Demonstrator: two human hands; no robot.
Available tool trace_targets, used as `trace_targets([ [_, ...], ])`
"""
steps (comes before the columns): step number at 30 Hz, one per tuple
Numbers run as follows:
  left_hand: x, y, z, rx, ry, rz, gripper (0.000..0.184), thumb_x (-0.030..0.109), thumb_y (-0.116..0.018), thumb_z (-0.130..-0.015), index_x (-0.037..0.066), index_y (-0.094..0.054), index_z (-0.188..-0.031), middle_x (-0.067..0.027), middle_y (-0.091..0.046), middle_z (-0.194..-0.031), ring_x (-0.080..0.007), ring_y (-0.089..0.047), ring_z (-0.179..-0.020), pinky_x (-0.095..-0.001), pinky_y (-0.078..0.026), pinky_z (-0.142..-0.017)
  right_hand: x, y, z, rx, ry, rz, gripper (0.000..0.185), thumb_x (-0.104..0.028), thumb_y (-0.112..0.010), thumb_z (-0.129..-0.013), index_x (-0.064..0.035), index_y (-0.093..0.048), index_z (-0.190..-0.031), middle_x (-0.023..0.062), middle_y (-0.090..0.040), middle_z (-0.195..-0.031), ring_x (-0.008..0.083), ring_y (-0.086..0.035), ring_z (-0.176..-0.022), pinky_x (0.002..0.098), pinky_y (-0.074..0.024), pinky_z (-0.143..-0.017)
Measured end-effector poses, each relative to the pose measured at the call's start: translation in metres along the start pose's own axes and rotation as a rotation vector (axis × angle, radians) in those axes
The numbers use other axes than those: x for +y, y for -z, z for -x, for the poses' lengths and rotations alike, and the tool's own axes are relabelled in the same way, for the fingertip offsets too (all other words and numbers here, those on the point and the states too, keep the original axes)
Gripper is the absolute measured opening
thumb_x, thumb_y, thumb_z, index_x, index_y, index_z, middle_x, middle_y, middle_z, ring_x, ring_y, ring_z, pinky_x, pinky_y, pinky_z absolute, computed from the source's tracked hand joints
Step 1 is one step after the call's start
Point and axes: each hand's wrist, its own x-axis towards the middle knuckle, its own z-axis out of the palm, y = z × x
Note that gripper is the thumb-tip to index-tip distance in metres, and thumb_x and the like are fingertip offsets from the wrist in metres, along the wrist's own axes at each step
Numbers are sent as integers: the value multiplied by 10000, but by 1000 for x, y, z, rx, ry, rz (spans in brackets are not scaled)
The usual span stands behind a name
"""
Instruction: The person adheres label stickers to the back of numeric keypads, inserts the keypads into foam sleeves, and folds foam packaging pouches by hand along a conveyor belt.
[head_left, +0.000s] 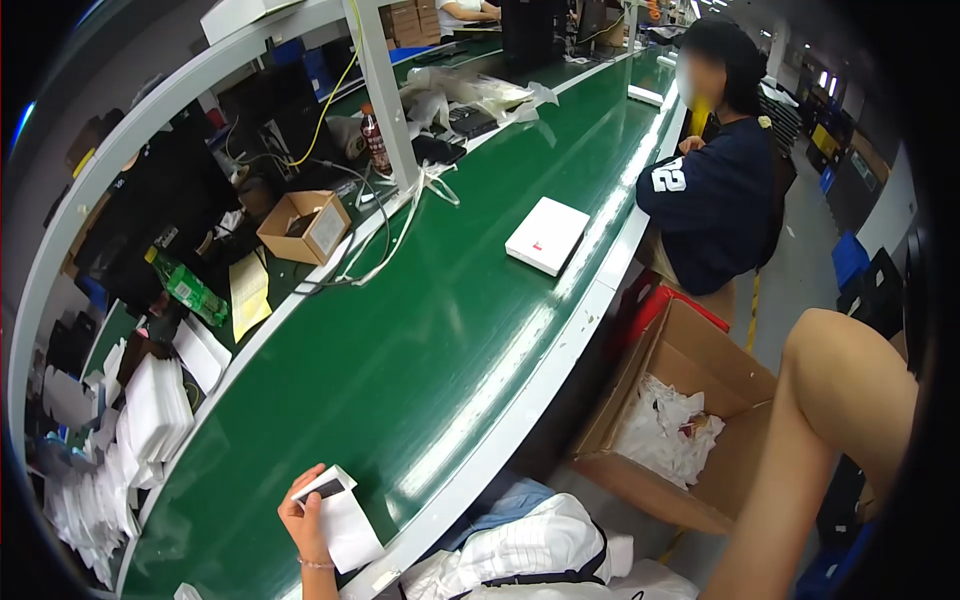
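Note:
My left hand (308,520) is low over the near end of the green conveyor belt (400,360), its fingers closed on a folded white paper sleeve (350,530). Something dark shows at the sleeve's open upper end, but I cannot make out what. My right arm (800,430) is bent at the right side of the view, and its hand is outside the frame. Farther up the belt lies a flat white box (547,235) with a small red mark on top, apart from my hands.
A cardboard carton (640,480) holding crumpled white paper stands right of the belt. Another person (715,190) sits beyond it. Along the left edge are stacked white papers (155,410), a green bottle (188,287), a small cardboard box (305,228) and a frame post (385,100).

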Motion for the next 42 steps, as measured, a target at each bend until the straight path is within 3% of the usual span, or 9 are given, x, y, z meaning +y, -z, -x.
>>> trace_targets([
  [5, 3, -1, 5, 14, 19, 1, 385, 247, -663, -773, -20, -611, -1047, -157, -630, -1079, -196, -603, -892, -278, -456, -833, -2, 14, 1, 10, 45, 53, 254, -176, -509, -882, -55, -468, -1101, 136, -567, -1085, 169, -557, -891, 263, -456, -733],
  [9, 8, -5, 5, 53, 32, 15, 351, 222, -663, -738, -14, -639, -997, -196, -625, -1058, -264, -588, -964, -339, -441, -870, -1, 20, 9, 45, 96, 79, 268, -176, -508, -884, -50, -463, -1116, 134, -568, -1089, 172, -557, -902, 268, -453, -750],
  [25, 19, -13, 5, 2, -1, 2, 311, 187, -664, -741, -14, -650, -979, -200, -625, -1052, -265, -587, -955, -338, -441, -867, -17, -23, -14, -34, 78, 100, 326, -177, -504, -889, -33, -441, -1175, 124, -571, -1105, 185, -557, -944, 285, -439, -816],
  [35, 10, -11, -2, 9, 38, 32, 297, 170, -664, -743, -7, -652, -982, -197, -633, -1030, -248, -593, -925, -324, -450, -834, -9, -29, -29, -67, 94, 147, 362, -178, -501, -893, -23, -428, -1211, 117, -572, -1115, 192, -558, -971, 296, -430, -858],
  [42, 5, 7, 6, 44, 123, -18, 248, 148, -653, -742, -5, -640, -938, -129, -639, -917, -178, -564, -782, -266, -439, -742, 1, -18, -28, -114, 107, 206, 387, -178, -500, -895, -15, -418, -1237, 113, -573, -1121, 198, -558, -989, 304, -424, -887],
])
